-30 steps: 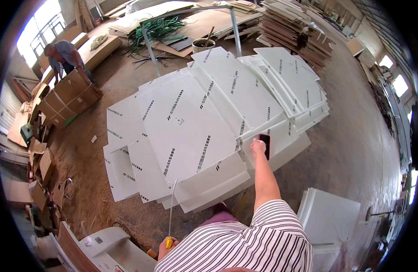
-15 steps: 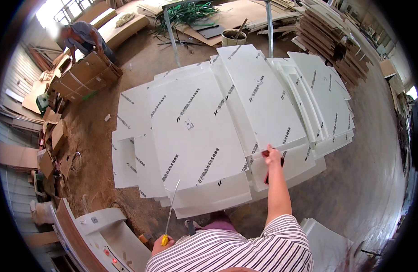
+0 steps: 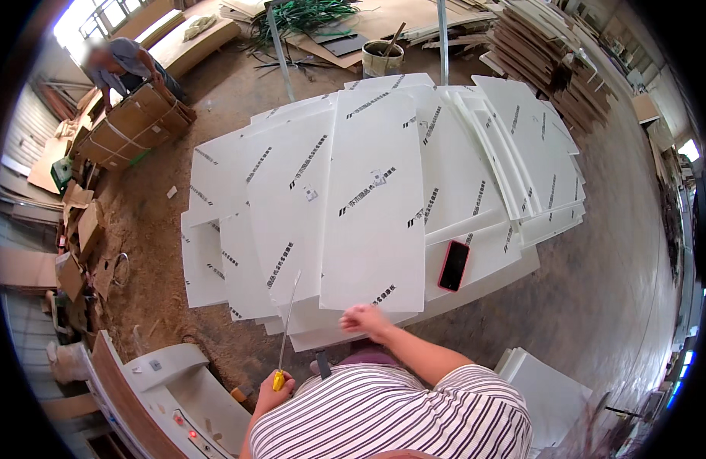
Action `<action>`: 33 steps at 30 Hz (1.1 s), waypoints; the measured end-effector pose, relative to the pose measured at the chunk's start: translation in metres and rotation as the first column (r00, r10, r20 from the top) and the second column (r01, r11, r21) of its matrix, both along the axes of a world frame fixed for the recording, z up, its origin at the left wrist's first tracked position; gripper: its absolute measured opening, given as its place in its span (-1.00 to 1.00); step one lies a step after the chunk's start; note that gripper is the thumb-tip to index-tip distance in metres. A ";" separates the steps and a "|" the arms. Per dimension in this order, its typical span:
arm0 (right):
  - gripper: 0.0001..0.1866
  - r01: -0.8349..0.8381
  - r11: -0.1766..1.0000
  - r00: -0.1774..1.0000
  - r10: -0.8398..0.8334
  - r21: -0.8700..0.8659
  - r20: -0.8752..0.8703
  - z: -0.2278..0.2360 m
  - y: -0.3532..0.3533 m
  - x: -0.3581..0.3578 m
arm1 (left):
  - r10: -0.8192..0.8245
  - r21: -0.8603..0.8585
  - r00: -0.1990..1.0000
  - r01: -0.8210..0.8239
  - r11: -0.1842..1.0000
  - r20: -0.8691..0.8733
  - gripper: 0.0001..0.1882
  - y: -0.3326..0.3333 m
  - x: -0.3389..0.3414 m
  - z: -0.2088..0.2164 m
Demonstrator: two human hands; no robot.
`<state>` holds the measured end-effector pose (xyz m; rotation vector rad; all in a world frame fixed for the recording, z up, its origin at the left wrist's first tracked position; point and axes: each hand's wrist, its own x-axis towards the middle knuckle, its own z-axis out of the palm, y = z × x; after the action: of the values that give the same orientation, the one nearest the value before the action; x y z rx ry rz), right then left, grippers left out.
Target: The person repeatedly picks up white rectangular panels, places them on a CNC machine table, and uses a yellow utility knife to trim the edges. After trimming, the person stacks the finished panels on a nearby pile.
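Note:
My left hand [image 3: 273,391] is closed around the yellow handle of a screwdriver [image 3: 286,336], whose long thin shaft points up and away. A long white panel [image 3: 374,229] with printed dark marks lies over other white panels [image 3: 284,222]. Beside its near edge is my right hand [image 3: 366,321], its fingers curled and slightly blurred. Whether they grip that edge I cannot tell. A phone [image 3: 454,265] with a red rim and dark screen rests on the panels right of the long one.
Left of me stands a pale machine [image 3: 177,390] with small lights. A person [image 3: 131,65] bends over a strapped cardboard bundle [image 3: 131,126] at far left. Behind the stack are a bucket [image 3: 382,61], metal posts and stacked boards [image 3: 533,50]. More white panels [image 3: 544,390] lie at near right.
The long white panel has shifted left and nearer to me. My right hand has moved left with it, uncovering the phone. My left hand still holds the screwdriver.

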<state>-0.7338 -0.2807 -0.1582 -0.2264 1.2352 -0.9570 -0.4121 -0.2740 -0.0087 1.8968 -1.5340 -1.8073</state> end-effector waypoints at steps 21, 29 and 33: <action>-0.57 -0.280 0.921 0.408 -0.141 -0.270 -0.902 0.239 -0.001 0.056 | -0.261 -0.475 0.745 -0.085 0.876 -0.615 -0.74 -0.051 -0.054 0.087; -0.47 -0.364 0.901 0.583 0.024 -0.235 -0.812 0.066 -0.038 0.072 | -0.035 -0.615 0.951 -0.171 0.769 -0.309 -0.59 -0.081 -0.049 0.059; -0.43 -0.272 0.958 0.670 0.259 0.095 -0.695 0.003 -0.031 0.076 | 0.121 -0.497 0.959 -0.237 0.835 -0.255 -0.69 -0.085 -0.025 0.053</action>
<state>-0.6579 -0.3121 -0.1554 -0.8302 1.8332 -0.6227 -0.4375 -0.3591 0.0444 1.4736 -1.5105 -1.2829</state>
